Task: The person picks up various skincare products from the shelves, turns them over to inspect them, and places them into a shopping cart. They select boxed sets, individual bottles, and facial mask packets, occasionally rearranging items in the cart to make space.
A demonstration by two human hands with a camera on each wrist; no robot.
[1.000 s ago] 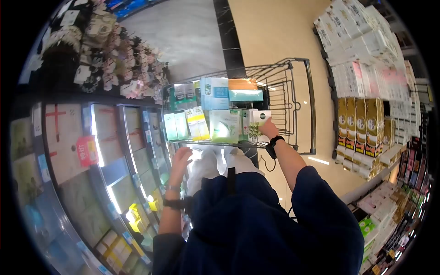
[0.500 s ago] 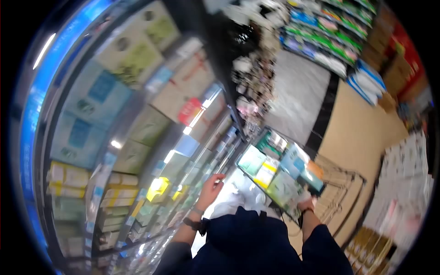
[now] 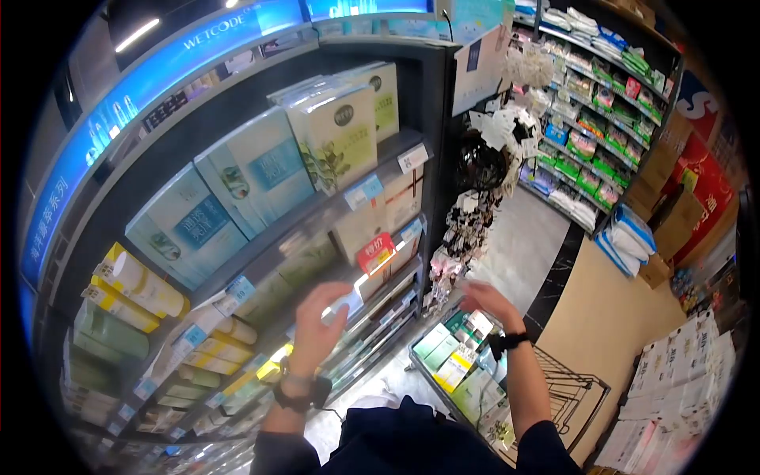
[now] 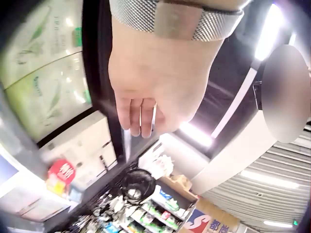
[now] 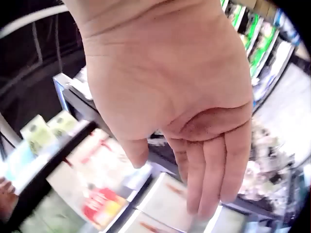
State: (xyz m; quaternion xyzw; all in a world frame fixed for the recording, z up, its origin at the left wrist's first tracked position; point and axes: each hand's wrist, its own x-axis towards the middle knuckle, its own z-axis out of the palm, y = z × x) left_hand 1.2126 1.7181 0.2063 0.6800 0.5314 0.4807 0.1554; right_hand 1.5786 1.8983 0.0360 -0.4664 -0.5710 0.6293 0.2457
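My left hand (image 3: 317,328) is raised in front of the shelf unit, its fingers loosely bent and holding nothing. In the left wrist view its fingers (image 4: 136,118) hang relaxed. To the right, my right hand (image 3: 492,305) hovers over the far end of the shopping cart (image 3: 566,396); its palm (image 5: 165,92) is bare and its fingers extend. Boxes in the cart include a yellow-and-white one (image 3: 454,370) and a pale green one (image 3: 477,394). On the upper shelf stand light blue boxes (image 3: 252,170) and a pale green box (image 3: 336,134) with a dark oval logo.
A red price tag (image 3: 376,255) sticks out from a lower shelf. Hair accessories (image 3: 463,237) hang at the unit's end. White packs (image 3: 673,380) are stacked along the right, and a shelf of green packages (image 3: 594,150) stands at the back.
The head view has tilted up and left, showing more of the upper shelves. My right hand has let go of a box in the cart and come forward; the left hand has risen towards the shelves.
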